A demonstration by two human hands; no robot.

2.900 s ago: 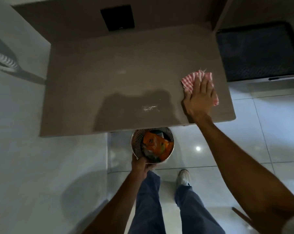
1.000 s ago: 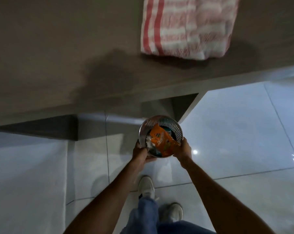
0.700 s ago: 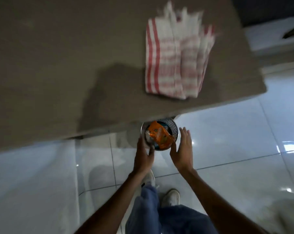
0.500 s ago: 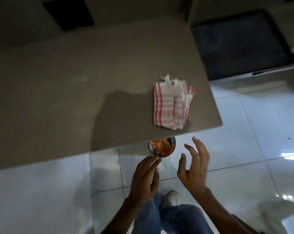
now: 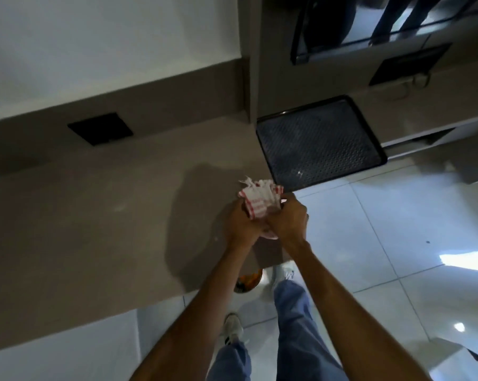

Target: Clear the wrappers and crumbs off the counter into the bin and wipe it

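Observation:
Both of my hands hold the red-and-white striped cloth (image 5: 259, 198) bunched up over the right end of the brown counter (image 5: 94, 229). My left hand (image 5: 239, 224) grips its near left side and my right hand (image 5: 287, 218) grips its right side. On the floor under the counter's front edge stands the small metal bin (image 5: 247, 280) with an orange wrapper in it, mostly hidden by my left forearm. A tiny pale crumb (image 5: 216, 238) lies on the counter left of my left hand.
A black perforated tray (image 5: 320, 144) lies just beyond the counter's right end. A black square panel (image 5: 100, 129) sits in the back ledge. White glossy floor tiles (image 5: 397, 229) spread to the right, and my feet stand below the counter's edge.
My hands let go of the bin on the floor, rose to the counter and took hold of the striped cloth, which was lying flat. The view has swung up from the floor.

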